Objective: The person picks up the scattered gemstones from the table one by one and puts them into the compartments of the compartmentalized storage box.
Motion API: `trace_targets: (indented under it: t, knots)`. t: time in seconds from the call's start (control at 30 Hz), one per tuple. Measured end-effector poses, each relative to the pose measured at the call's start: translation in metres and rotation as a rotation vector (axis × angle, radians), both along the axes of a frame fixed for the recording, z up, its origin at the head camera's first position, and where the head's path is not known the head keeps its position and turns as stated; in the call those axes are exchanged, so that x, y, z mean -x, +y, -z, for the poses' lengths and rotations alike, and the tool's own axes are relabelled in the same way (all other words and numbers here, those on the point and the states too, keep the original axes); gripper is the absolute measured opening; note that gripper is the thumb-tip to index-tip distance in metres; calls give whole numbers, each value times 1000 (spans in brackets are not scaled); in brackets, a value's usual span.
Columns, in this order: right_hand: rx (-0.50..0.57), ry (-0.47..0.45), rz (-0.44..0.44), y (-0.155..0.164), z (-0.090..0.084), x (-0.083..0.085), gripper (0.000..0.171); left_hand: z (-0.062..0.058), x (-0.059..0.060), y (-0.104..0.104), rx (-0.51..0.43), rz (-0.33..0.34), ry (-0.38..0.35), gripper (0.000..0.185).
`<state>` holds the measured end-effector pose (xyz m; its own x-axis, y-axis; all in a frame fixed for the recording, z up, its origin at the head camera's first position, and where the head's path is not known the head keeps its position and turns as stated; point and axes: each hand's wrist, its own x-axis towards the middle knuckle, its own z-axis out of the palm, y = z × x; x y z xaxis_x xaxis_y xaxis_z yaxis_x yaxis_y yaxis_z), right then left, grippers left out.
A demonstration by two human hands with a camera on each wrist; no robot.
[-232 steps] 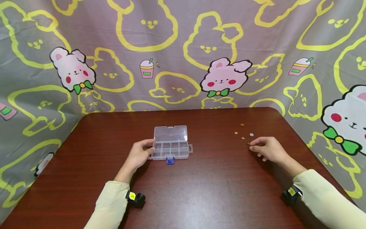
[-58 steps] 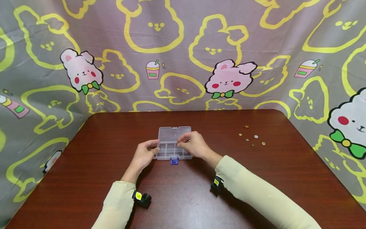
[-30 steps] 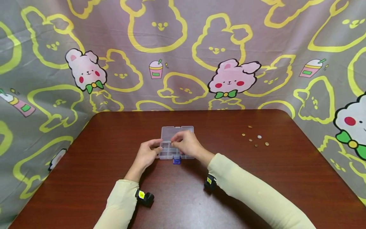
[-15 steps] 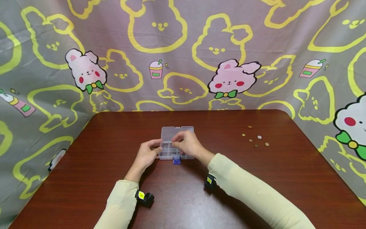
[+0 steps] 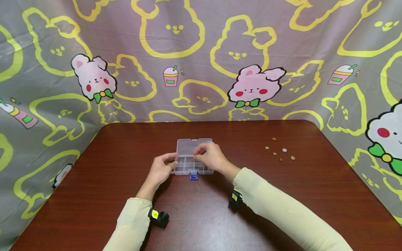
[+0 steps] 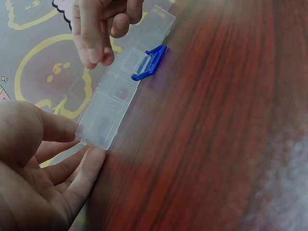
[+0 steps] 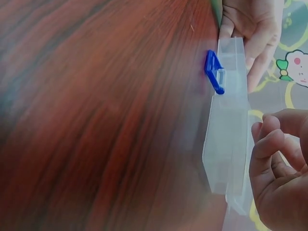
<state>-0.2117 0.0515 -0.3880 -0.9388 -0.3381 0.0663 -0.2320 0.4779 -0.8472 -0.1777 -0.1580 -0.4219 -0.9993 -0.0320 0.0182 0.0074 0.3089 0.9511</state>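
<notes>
A clear plastic compartment box (image 5: 186, 162) lies on the table with its lid (image 5: 188, 144) folded back and its blue latch (image 5: 194, 176) towards me. My left hand (image 5: 160, 169) holds the box's left end between thumb and fingers; the left wrist view shows those fingers (image 6: 89, 166) at the corner of the box (image 6: 108, 108). My right hand (image 5: 211, 157) hovers over the right compartments with its fingers curled together. No object shows between its fingertips (image 6: 96, 50). The right wrist view shows the box (image 7: 228, 139) edge-on, with the latch (image 7: 213, 71) and my curled right fingers (image 7: 272, 159).
Several small coins (image 5: 284, 150) lie scattered on the dark wooden table (image 5: 201, 216) at the far right. A cartoon-print cloth (image 5: 201, 59) hangs behind and to both sides of the table. Black wrist cameras sit on both sleeves.
My right hand came from the coins to the box, then shifted slightly right over the compartments in the last half second. The left hand and the box have stayed put.
</notes>
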Motion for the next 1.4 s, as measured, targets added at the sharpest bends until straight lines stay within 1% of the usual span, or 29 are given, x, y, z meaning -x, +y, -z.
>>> trace_targets:
  t: [0.3, 0.7, 0.83, 1.03, 1.4]
  knots:
    - [3, 19, 13, 23, 0, 1, 5, 0, 1, 2, 13, 5, 6, 35]
    - [16, 10, 46, 57, -2, 0, 10, -1, 1, 1, 31, 5, -6, 36]
    - [6, -14, 61, 68, -3, -1, 12, -1, 0, -1, 25, 3, -15, 36]
    - [-17, -28, 71, 86, 1, -2, 12, -2, -2, -2, 10, -1, -27, 37]
    - [-14, -33, 89, 129, 5, -6, 14, -2, 0, -2, 4, 9, -26, 37]
